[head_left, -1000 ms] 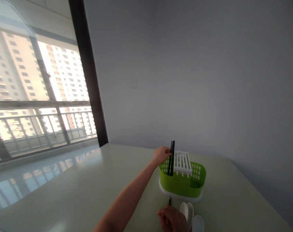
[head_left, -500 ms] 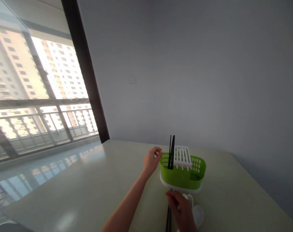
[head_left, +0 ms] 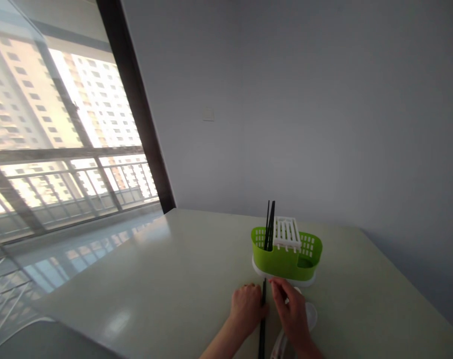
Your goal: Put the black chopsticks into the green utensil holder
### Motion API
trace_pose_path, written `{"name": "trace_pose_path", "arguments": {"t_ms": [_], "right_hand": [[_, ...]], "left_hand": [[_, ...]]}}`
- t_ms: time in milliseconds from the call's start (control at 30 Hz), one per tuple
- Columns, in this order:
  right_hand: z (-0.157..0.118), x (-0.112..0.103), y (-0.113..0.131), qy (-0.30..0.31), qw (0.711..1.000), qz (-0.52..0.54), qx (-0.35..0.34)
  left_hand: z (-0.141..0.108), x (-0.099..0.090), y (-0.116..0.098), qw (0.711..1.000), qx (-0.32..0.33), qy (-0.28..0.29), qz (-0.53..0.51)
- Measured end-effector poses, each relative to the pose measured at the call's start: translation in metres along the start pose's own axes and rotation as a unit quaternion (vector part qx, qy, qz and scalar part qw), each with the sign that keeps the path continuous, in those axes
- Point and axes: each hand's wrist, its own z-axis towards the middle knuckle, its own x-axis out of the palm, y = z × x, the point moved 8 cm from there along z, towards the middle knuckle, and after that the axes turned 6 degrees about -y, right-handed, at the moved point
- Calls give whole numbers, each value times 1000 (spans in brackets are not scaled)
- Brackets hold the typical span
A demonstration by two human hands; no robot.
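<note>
Left hand (head_left: 246, 305) over black chopsticks (head_left: 262, 340), can't tell if clamped; right hand (head_left: 292, 310) just beside, fingers curled, hold unclear. Likely pickup step; needs firm pinch before lifting

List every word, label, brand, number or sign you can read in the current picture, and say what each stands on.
There is no readable text.
Green basket: no lettering shows.
Black chopsticks: none can be made out.
White spoon at the bottom edge: faint reddish marks, too small and blurred to tell whether they are print.
</note>
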Motion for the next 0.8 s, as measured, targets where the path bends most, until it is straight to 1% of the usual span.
{"name": "trace_pose_path", "arguments": {"t_ms": [133, 233, 367, 467, 533, 600, 633, 700, 767, 800], "right_hand": [[-4, 10, 7, 44, 997, -25, -54], [-8, 15, 12, 62, 993, -51, -85], [-12, 22, 23, 96, 983, -86, -132], [-14, 27, 25, 119, 977, -110, -142], [-15, 31, 23, 125, 974, -123, -141], [-16, 34, 18, 124, 973, -137, -140], [-17, 35, 15, 125, 972, -144, -140], [-19, 40, 10, 135, 968, -155, -142], [-22, 45, 7, 155, 965, -156, -145], [-23, 47, 6, 166, 963, -155, -144]], "left_hand": [[3, -5, 14, 998, -18, 20, 51], [3, -10, 25, 995, -33, 15, 89], [4, -11, 33, 993, -25, 10, 112], [6, -18, 42, 994, -18, 9, 112], [8, -32, 53, 993, -29, -6, 110], [8, -56, 62, 996, -40, -43, 73], [8, -70, 64, 997, -36, -66, 34], [6, -97, 62, 990, -7, -113, -82], [2, -116, 57, 967, 24, -143, -211], [-1, -121, 55, 950, 30, -152, -272]]}}
